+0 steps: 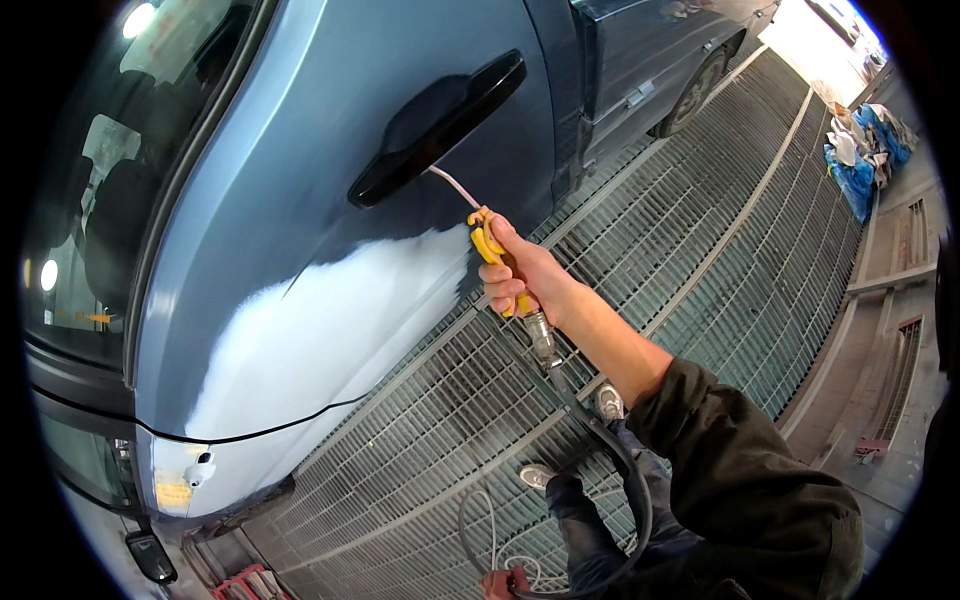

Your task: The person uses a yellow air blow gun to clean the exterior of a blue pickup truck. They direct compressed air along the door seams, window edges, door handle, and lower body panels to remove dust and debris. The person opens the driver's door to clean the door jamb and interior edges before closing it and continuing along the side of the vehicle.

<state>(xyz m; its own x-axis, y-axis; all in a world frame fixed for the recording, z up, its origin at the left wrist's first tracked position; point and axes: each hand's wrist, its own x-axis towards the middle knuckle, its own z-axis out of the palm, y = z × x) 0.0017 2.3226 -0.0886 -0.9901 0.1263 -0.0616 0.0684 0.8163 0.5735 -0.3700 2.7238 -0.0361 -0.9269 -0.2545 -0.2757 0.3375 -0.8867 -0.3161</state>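
Observation:
My right hand [535, 268] is wrapped round a yellow air blow gun [488, 243], thumb along its top. The gun's thin pale nozzle tube points at the lower edge of a black door handle [437, 133] on a blue-grey vehicle door [345, 80]; I cannot tell whether the tip touches. From the metal coupling [541, 338] at the gun's base, a dark hose [632, 470] curves down towards me. At the bottom edge my left hand [505, 583], partly cut off, is closed on the hose. Below the handle, a white patch [320, 310] covers part of the door.
Metal floor grating [690, 240] runs beside the vehicle, under my shoes [537, 476]. Loops of pale hose [520, 568] lie near my legs. Blue and white plastic bags [865, 150] are heaped at the far right, by the wall. A side mirror [151, 556] shows at lower left.

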